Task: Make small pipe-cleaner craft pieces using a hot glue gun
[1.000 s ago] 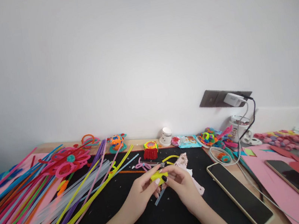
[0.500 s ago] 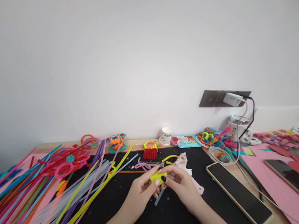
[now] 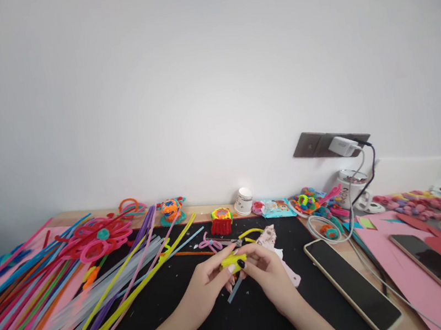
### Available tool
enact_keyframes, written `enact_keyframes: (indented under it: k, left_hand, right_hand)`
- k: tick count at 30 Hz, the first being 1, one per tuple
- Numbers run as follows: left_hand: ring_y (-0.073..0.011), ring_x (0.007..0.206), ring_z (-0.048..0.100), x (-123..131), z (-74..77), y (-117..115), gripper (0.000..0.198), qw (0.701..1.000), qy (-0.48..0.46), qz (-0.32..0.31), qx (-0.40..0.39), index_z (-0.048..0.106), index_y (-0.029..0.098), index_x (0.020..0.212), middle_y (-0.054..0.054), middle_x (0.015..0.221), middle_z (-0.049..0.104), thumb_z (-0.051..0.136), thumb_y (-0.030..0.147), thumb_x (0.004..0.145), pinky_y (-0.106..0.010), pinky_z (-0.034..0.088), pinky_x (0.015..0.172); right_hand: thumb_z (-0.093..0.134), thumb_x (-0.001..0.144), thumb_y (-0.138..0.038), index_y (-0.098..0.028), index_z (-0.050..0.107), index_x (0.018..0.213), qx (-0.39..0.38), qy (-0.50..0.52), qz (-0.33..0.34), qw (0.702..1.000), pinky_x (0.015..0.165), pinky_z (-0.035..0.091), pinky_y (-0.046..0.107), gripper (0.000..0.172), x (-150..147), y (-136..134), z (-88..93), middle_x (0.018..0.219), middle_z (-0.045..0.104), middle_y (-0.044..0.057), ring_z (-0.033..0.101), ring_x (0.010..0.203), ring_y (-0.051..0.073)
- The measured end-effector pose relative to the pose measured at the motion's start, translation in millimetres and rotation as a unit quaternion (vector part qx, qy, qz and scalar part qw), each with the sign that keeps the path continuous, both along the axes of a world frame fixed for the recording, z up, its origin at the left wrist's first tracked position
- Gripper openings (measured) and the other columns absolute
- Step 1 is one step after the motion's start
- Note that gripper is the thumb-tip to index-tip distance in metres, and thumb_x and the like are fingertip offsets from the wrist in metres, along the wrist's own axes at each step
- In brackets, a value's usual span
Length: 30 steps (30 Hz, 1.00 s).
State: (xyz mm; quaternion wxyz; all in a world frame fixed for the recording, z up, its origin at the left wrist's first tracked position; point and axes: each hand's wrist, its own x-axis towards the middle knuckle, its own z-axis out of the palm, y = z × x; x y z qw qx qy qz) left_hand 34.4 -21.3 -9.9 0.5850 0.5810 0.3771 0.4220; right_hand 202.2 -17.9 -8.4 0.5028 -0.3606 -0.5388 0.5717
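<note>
Between my two hands, over the black mat [image 3: 246,328], is a small bundle of yellow pipe cleaner [image 3: 232,262]. My left hand [image 3: 205,281] pinches its left side with thumb and fingers. From the right, my right hand [image 3: 268,271], with a dark thumbnail, grips the other side. A grey-blue strip [image 3: 235,291] pokes out below the fingers; its upper end is hidden. Just beyond the hands lie a lilac pipe-cleaner bow [image 3: 210,242], a curved yellow pipe cleaner [image 3: 251,231] and a pale pink piece [image 3: 290,271], partly behind my right hand.
Loose pipe cleaners [image 3: 94,296] in many colours spread across the left. A red and pink pipe-cleaner flower [image 3: 100,235] lies on them. Along the wall stand a paper cup [image 3: 243,201] and a red-yellow craft piece [image 3: 221,221]. Two phones [image 3: 352,286] and pink paper [image 3: 413,268] lie right.
Both hands stay in nearly the same place, still holding the yellow bundle. The bundle has turned very slightly between the fingertips.
</note>
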Motion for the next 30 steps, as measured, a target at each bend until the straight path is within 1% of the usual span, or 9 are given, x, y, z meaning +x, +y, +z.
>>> enact_keyframes:
  k: [9, 16, 25, 30]
  left_hand:
    - [-0.0133, 0.059, 0.049, 0.8, 1.1, -0.3, 0.053, 1.000, -0.004, 0.002, -0.008, 0.051, 0.013, 0.132, 0.002, 0.064, 0.056, 0.056, 0.032, 0.082, -0.029, 0.045, 0.064]
    - [-0.0134, 0.059, 0.049, -0.2, 0.6, 0.2, 0.051, 1.000, 0.000, -0.002, -0.003, 0.052, 0.013, 0.131, 0.002, 0.063, 0.056, 0.054, 0.031, 0.083, -0.029, 0.044, 0.064]
    - [-0.0135, 0.059, 0.050, 0.3, -0.9, 0.2, 0.052, 1.000, -0.006, -0.004, -0.007, 0.052, 0.012, 0.131, 0.002, 0.064, 0.056, 0.054, 0.031, 0.082, -0.029, 0.044, 0.065]
    - [-0.0136, 0.059, 0.049, 0.5, 1.1, -0.6, 0.052, 1.000, -0.009, -0.001, -0.008, 0.053, 0.013, 0.130, 0.002, 0.063, 0.056, 0.055, 0.031, 0.081, -0.029, 0.044, 0.065]
  right_hand:
    - [0.068, 0.075, -0.026, -0.022, 0.066, 0.086, -0.001, -0.006, -0.007, 1.000, 0.061, 0.048, 0.029, 0.012, 0.3, -0.8, 1.5, 0.076, 0.062, 0.001, 0.058, 0.063, 0.016]
    - [0.067, 0.077, -0.024, -0.022, 0.066, 0.086, 0.005, -0.003, -0.002, 1.000, 0.062, 0.047, 0.029, 0.010, 0.4, -1.5, 0.1, 0.076, 0.061, 0.000, 0.058, 0.063, 0.015]
    - [0.069, 0.075, -0.028, -0.022, 0.066, 0.086, 0.003, -0.014, -0.006, 1.000, 0.062, 0.048, 0.030, 0.013, 0.9, -1.3, -0.1, 0.078, 0.062, 0.001, 0.059, 0.064, 0.016]
    - [0.068, 0.076, -0.027, -0.022, 0.065, 0.086, 0.008, -0.010, -0.003, 1.000, 0.062, 0.048, 0.029, 0.011, 0.4, -1.0, 0.1, 0.078, 0.061, 0.001, 0.059, 0.064, 0.016]
